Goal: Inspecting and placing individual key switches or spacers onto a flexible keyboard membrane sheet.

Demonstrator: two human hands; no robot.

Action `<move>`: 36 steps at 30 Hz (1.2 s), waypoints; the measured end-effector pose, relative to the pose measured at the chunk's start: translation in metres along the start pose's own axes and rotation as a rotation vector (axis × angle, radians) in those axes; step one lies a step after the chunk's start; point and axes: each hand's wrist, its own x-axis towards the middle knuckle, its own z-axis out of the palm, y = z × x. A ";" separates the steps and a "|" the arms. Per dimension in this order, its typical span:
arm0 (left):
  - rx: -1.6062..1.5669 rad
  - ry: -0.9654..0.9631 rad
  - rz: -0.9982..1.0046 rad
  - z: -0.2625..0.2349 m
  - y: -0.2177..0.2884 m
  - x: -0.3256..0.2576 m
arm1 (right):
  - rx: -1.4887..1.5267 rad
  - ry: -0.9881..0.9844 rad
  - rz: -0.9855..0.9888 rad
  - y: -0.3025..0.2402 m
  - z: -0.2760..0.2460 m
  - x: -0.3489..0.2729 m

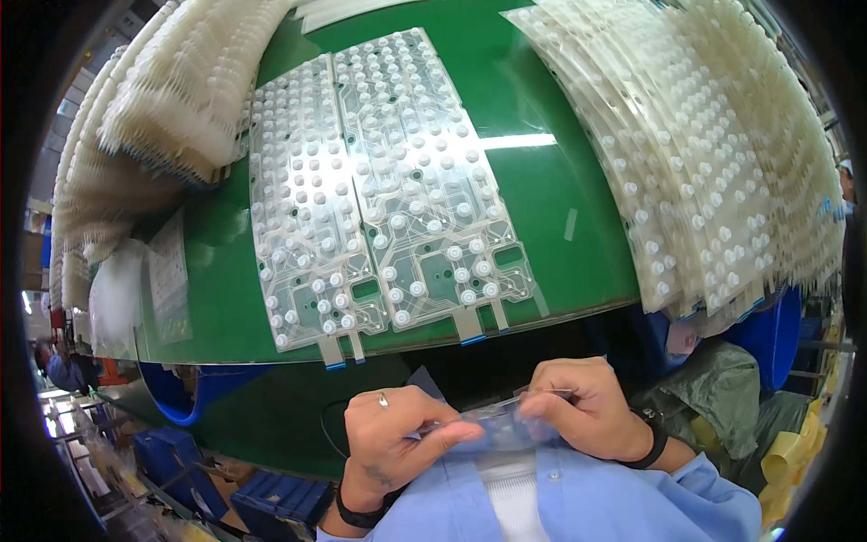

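Head view: both hands work close to the body, below the near edge of the green table (542,226). The left hand (393,443) pinches the left end of a thin clear membrane sheet (492,425) between thumb and curled fingers; the right hand (587,411) grips the sheet's right end, fingers folded over its top edge. So the sheet is held in the air between the two hands, just above the blue shirt front, well apart from the table top. It is nearly edge-on to the camera and partly hidden by the fingers, so whether it carries any white domes cannot be told.

To handle it well, I judge the grip should stay at the margins – the film looks limp and would crease if pinched in the middle – and the two ends be kept level, so it does not sag or twist.

On the table lie two flat membrane sheets (379,190) side by side, touching along their long edges, dotted with white rubber domes, their connector tails hanging over the near edge. A fanned stack of dome sheets (144,117) stands at the far left, a larger fanned stack (722,163) at the right. Blue bins (271,497) sit low on the left – the two stacks crowd the flat pair from both sides
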 end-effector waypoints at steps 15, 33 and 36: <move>0.160 -0.055 0.007 -0.008 0.000 0.024 | -0.408 0.241 -0.320 -0.022 -0.017 0.013; 0.373 -0.277 0.177 -0.011 -0.023 0.050 | -0.388 0.430 0.059 -0.023 -0.036 0.084; 0.374 -0.285 0.200 -0.011 -0.026 0.051 | -0.459 0.455 0.056 -0.019 -0.035 0.087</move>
